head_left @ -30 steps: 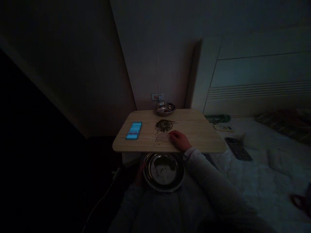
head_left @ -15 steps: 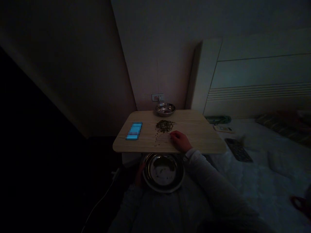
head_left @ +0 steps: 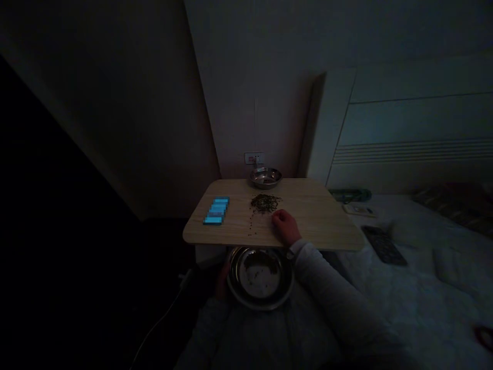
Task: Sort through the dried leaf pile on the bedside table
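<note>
A small pile of dark grains (head_left: 264, 203) lies on the light wooden table (head_left: 323, 216), with a few strays trailing toward the front edge. My right hand (head_left: 284, 225) rests just right of and below the pile, fingers curled together; whatever they hold is hidden. Under the table's front edge, a wide steel basin (head_left: 260, 304) sits at my lap with some dark grains inside. Dimly seen, my left hand (head_left: 222, 282) grips its left side. At the back of the table stands a smaller steel bowl (head_left: 265, 178) with something dark in it.
On the table's left lies a phone (head_left: 216, 211) with a lit screen. A wall socket (head_left: 254, 158) is behind the bowl. To the right, a bed (head_left: 419, 298) holds a dark patterned flat object (head_left: 384, 245) and a pale device (head_left: 359, 210). A white cable (head_left: 154, 329) runs at lower left.
My right hand has drawn slightly back from the pile and its fingers are curled in more. The whole view has shifted a little. My left hand stays at the basin.
</note>
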The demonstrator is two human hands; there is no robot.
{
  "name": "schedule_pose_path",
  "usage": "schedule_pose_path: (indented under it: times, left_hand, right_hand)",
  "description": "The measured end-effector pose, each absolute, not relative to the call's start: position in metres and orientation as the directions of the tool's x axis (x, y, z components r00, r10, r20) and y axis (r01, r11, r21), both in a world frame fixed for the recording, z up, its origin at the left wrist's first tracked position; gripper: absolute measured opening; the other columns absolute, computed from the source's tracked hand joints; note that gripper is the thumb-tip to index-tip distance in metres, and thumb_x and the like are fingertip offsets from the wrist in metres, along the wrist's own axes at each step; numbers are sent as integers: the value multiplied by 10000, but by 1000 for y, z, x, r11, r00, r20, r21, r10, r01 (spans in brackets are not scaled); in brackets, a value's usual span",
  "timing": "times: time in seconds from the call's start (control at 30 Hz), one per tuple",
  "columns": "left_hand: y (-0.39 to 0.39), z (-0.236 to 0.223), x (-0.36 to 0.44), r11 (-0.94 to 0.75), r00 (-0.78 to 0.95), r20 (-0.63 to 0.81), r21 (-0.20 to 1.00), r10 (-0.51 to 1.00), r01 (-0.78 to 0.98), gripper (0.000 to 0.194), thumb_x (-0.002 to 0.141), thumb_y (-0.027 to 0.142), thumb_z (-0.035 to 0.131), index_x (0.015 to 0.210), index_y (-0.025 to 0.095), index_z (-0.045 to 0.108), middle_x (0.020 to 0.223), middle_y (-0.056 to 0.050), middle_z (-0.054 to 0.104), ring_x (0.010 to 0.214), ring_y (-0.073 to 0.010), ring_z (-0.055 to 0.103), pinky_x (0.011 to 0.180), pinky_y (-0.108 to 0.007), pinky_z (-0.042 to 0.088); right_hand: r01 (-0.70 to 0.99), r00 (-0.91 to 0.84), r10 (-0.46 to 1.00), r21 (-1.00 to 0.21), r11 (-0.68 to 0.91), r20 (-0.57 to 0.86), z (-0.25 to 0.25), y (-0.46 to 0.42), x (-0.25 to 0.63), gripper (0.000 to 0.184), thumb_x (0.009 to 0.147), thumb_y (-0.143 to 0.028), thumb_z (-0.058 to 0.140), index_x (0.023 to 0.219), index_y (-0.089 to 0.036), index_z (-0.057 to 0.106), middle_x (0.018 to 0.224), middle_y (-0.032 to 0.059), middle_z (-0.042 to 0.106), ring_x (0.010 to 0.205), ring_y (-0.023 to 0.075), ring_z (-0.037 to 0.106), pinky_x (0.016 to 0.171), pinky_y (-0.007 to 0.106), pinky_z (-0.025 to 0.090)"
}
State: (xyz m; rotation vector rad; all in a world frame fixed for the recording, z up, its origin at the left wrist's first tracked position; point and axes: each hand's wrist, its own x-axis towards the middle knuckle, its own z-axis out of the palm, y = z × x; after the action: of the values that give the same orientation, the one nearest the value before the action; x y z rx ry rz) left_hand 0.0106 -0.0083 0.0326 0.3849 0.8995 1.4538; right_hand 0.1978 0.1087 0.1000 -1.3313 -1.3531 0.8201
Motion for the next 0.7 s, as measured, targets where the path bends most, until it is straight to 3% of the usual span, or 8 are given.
schedule_pose_path:
  times: [0.27,0.47,0.7]
  left_hand:
    - [-10,44,9,146,-106,-275,755,956,-639,324,496,397,784,751,198,755,1027,-84,745,1224,-346,502,1088,-427,313]
    - [-13,43,9,173,-129,-317,765,939,-620,271,563,405,735,735,197,751,976,-81,756,1239,-351,486,1105,-446,283]
    - [-9,32,4,174,-99,-288,781,953,-600,320,587,431,722,793,188,753,1018,-88,745,1285,-341,436,1132,-435,224]
  right_hand:
    - [405,122,965,-900,164,230,104,101,199,120,618,-313,461,616,-202,506,571,-10,537,585,139,473,579,259,354]
    - [444,108,967,-881,163,233,104,100,196,75,628,-275,477,616,-203,494,555,-24,513,571,129,457,569,253,332]
    - [458,188,944,-874,161,273,101,102,197,67,653,-268,487,622,-210,496,555,-18,528,565,135,469,553,253,329]
